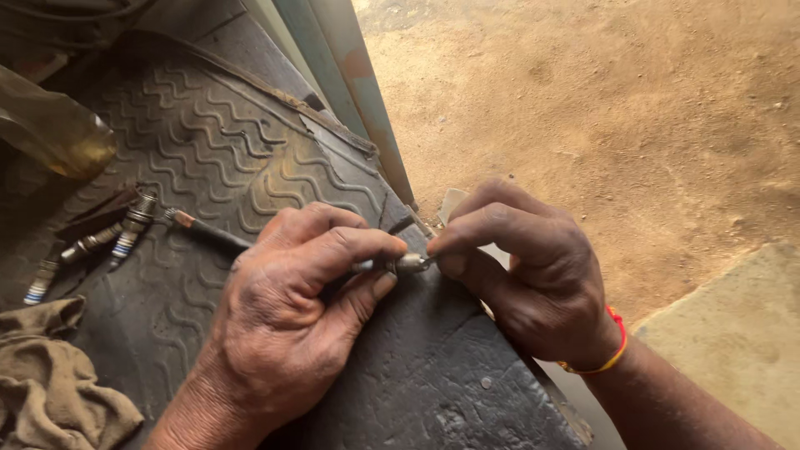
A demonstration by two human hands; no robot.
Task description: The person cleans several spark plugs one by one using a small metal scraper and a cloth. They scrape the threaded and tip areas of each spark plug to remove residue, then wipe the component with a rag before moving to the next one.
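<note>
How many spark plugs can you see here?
3. One is pinched between the left hand and right hand at centre; two lie on the rubber mat at left. Others may be hidden.

The small grey metal plug (408, 264) is mostly hidden between the fingers of the left hand (292, 321) and right hand (525, 279). The brown crumpled rag (58, 387) and the clear bottle with yellow liquid (50, 125) are cut off by the left edge.
</note>
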